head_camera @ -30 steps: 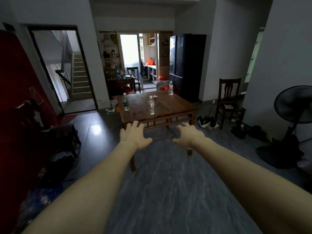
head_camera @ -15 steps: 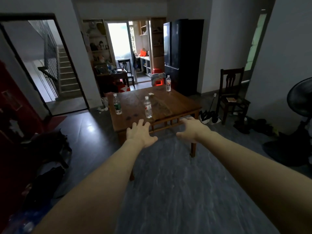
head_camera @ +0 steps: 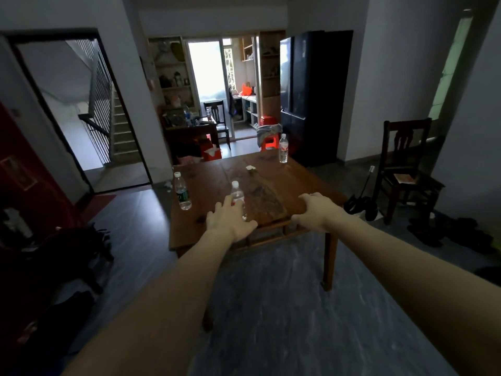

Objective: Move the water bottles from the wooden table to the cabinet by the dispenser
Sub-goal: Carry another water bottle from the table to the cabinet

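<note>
Three clear water bottles stand upright on the square wooden table. A green-label bottle stands near the table's left edge, a red-label bottle near the front middle, and another red-label bottle at the far right corner. My left hand reaches out with fingers spread and overlaps the lower part of the middle bottle; I cannot tell whether it touches it. My right hand hovers open over the table's front right edge, holding nothing. No cabinet or dispenser shows.
A dark wooden chair stands right of the table, with shoes on the floor beside it. A black fridge is behind the table. Dark bags lie on the left. A stairway doorway opens at the left.
The view has closed in on the table. Both hands have moved forward; the left one now overlaps the middle bottle and the right one is over the table's front edge.
</note>
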Tool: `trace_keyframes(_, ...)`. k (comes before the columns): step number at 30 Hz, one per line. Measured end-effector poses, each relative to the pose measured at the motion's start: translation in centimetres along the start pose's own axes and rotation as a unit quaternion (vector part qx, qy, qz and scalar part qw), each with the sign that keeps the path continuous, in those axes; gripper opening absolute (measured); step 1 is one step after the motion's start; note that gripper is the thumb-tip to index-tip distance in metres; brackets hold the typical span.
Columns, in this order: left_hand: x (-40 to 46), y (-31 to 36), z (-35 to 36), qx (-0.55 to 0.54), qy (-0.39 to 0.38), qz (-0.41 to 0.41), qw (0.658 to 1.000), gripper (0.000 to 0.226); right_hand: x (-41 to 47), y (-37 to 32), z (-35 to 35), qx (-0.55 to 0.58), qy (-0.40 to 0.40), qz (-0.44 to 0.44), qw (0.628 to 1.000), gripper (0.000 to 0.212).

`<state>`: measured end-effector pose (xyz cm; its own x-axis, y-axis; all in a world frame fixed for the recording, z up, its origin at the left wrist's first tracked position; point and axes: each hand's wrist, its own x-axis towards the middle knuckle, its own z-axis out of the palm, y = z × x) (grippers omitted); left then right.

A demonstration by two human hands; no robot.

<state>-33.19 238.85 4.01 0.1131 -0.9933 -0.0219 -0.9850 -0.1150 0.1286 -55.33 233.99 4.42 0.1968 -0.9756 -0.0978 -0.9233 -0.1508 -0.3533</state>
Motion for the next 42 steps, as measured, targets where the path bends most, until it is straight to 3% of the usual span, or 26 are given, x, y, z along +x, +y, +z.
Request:
trace_keyframes(14,18.3,-3.7,3.1,0.015,-0.038,-0.073,0.996,0.072,20.4,-0.4,2.3,-0.014,-0.074,-0.053,0.996,0.084)
trace_keyframes(19,25.6,-6.7,4.0,-0.013,-0.032,-0.122,0.992,0.075,29.0,-2.4,1.6,-0.023,-0.071,-0.071,0.995,0.070)
trace_keyframes(23,30.6,-9.1,5.9,-0.014,-0.049,-0.147,0.988,0.078,35.5,-3.2,1.8,-0.019,-0.062,-0.072,0.995,0.074)
trace_keyframes(29,35.0,-11.3,9.3,-0.007,-0.119,-0.177,0.977,0.079,41.8,-2.9,5.5,-0.012,-0.137,-0.056,0.989,0.075)
trace_keyframes(42,40.8,-12.3,14.0,-0.049,-0.224,-0.259,0.938,0.077,55.0,-3.1,14.0,0.024,-0.230,-0.122,0.965,0.073)
